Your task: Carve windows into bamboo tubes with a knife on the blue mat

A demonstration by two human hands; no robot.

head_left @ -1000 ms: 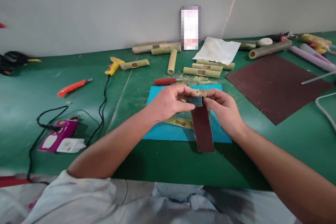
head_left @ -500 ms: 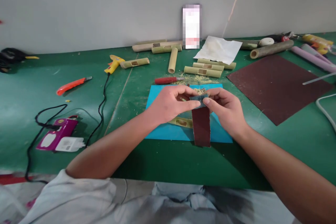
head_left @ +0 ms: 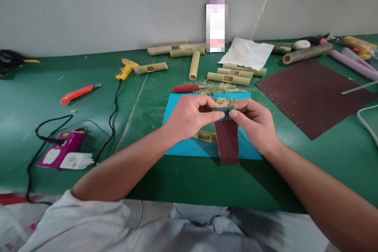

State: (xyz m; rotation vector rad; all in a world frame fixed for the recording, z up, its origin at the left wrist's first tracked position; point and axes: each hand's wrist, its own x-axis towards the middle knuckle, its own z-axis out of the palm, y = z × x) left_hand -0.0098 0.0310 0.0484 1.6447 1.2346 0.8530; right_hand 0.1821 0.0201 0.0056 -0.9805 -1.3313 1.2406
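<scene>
Both my hands meet over a blue mat [head_left: 183,147] on the green table [head_left: 189,181]. My left hand [head_left: 189,116] and my right hand [head_left: 255,124] each pinch the top end of a dark red sandpaper strip [head_left: 227,143], which hangs down toward me. The strip's top edge is folded over, showing its dark grey back. A notched bamboo piece [head_left: 203,136] lies on the mat under my hands.
Several cut bamboo tubes [head_left: 227,78] lie behind the mat, with a red-handled knife [head_left: 187,88] and shavings. A large sandpaper sheet [head_left: 313,94] is at right, a yellow glue gun [head_left: 125,69], an orange cutter [head_left: 78,93] and a purple charger [head_left: 60,153] at left.
My hands have drawn closer together at the strip's top, folding it tighter. The strip's lower end has risen slightly.
</scene>
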